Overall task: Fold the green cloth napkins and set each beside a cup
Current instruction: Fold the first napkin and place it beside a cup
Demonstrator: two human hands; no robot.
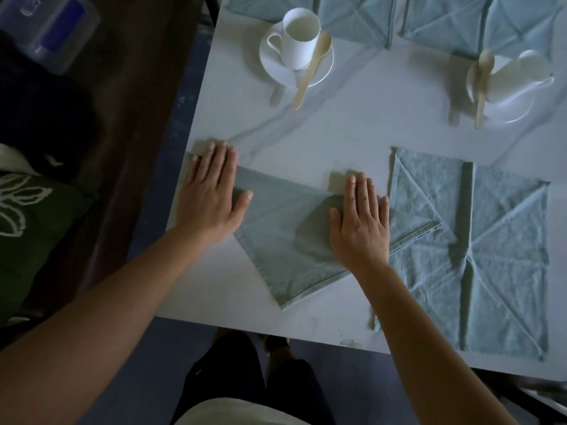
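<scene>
Work napkin [282, 234]: green, folded to a triangle, flat on the white counter [337, 142] at its near-left corner. Point aimed at the near edge. Right tip laid over the spread napkin [491, 256].
Left hand [211, 194]: laid flat on the left end of the cloth. Fingers straight and close together, nothing gripped.
Right hand [359, 222]: laid flat further right on the same cloth. Fingers straight, pressed down, nothing pinched.
Pale flaps: a small bit of cloth seen just past each hand's fingertips. Which fold it belongs to can't be told.
Spread napkin: open, creased w/ diagonals, not yet folded.
Far napkins [352, 19]: more laid open along the far edge.
Cups: left cup [299, 41] upright on a saucer [276, 65] w/ a wooden spoon [313, 69]. Right cup [521, 72] blurred. No folded napkin seen beside either.
Handling (judged): cloth light and limp. Crease kept only if pressed, and sliding on the smooth counter is likely, so one end is best pinned while the other is smoothed.
Hold pts (judged): corners or the folded edge to be pinched, all layers together, so the fold isn't lost on lifting. Cups fragile and spoon loose, so cloth to be set down beside the saucer, not dragged against it.
</scene>
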